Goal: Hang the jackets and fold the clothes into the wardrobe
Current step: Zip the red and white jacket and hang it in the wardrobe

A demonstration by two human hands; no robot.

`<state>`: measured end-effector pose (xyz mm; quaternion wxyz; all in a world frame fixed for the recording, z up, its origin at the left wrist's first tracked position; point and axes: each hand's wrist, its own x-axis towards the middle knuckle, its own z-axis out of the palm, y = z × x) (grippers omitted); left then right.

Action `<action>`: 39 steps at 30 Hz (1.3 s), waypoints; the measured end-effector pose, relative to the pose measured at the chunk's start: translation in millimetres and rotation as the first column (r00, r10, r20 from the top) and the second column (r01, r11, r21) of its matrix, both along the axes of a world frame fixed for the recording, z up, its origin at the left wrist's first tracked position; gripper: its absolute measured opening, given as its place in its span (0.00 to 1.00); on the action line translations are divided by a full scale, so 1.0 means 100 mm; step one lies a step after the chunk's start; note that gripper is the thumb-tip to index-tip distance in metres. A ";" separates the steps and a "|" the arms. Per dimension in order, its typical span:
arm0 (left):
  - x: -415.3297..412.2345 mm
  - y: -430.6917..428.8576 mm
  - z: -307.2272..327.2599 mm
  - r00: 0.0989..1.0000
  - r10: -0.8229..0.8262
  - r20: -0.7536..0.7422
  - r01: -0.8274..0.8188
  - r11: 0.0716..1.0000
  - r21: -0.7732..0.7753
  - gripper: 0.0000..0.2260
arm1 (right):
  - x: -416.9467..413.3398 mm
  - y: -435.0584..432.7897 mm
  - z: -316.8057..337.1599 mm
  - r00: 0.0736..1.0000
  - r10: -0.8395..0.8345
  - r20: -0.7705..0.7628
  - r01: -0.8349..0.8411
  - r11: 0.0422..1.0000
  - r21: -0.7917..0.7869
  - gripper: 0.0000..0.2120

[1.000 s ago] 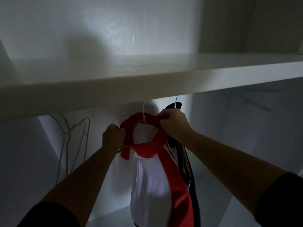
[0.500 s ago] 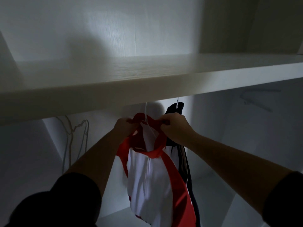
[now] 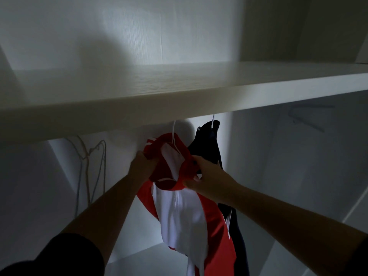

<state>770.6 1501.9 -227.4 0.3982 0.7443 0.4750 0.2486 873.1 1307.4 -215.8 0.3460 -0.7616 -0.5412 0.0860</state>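
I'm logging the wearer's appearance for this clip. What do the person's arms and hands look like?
The left hand and right hand are bare: no gloves, rings or watch visible in the dim light. The left sleeve and right sleeve are short and dark, seemingly black, leaving the forearms uncovered.

Jacket (image 3: 179,216) under shelf (image 3: 179,102), second jacket (image 3: 207,144) just right, hangers (image 3: 95,156) left

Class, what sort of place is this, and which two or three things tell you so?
Most likely the inside of a wardrobe: a shelf runs overhead, a red and white jacket and a dark jacket hang beneath it, and empty wire hangers hang at the left.
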 end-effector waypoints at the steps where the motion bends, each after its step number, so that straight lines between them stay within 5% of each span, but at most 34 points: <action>1: 0.01 -0.03 -0.02 0.998 0.000 -0.058 0.000 1.000 0.011 0.14 | -0.02 -0.01 -0.04 0.998 -0.028 0.064 0.028 1.000 0.003 0.21; 4: -0.02 -0.19 -0.01 0.989 0.135 0.064 -0.144 0.977 0.158 0.05 | -0.05 0.05 -0.04 0.953 -0.205 0.224 0.197 0.979 0.057 0.13; 6: -0.07 -0.35 0.05 0.972 0.076 0.222 -0.144 0.942 0.305 0.04 | -0.06 0.08 0.01 0.938 -0.247 0.243 0.246 0.969 0.036 0.10; 10: -0.19 -0.69 0.15 0.890 -0.360 0.280 0.276 0.913 0.299 0.02 | -0.10 -0.02 -0.07 0.959 -0.171 0.228 0.201 0.972 -0.117 0.13; 13: -0.25 -0.82 0.15 0.866 -0.490 0.101 0.420 0.822 0.385 0.08 | -0.11 -0.15 -0.15 0.971 -0.141 0.194 0.173 0.972 -0.157 0.18; 20: -0.13 -0.81 0.38 0.924 -0.348 0.158 0.325 0.933 0.152 0.12 | -0.21 -0.58 -0.20 0.993 0.040 -0.113 -0.090 0.867 -0.490 0.07; 28: -0.17 -0.96 0.24 0.969 -0.243 0.043 0.230 0.953 0.195 0.12 | -0.17 -1.00 -0.24 0.981 -0.147 -0.126 -0.006 0.624 -0.781 0.07; 32: -0.29 -1.13 0.04 0.971 -0.036 0.235 -0.028 0.964 0.264 0.06 | -0.23 -1.07 -0.17 0.966 -0.154 -0.208 -0.029 0.734 -0.678 0.14; 34: -0.29 -1.16 0.02 0.970 -0.015 0.241 -0.038 0.976 0.213 0.12 | -0.21 -0.99 -0.03 0.987 -0.119 -0.111 0.033 0.814 -0.579 0.10; 37: -0.17 -1.20 0.12 0.979 -0.049 0.196 0.013 0.984 0.180 0.26 | 0.01 -0.78 0.24 0.942 -0.288 0.170 0.318 0.931 -0.181 0.11; 39: -0.04 -1.22 0.19 0.985 -0.060 0.162 0.031 0.984 0.175 0.35 | 0.20 -0.60 0.34 0.921 -0.370 0.119 0.381 0.920 -0.087 0.21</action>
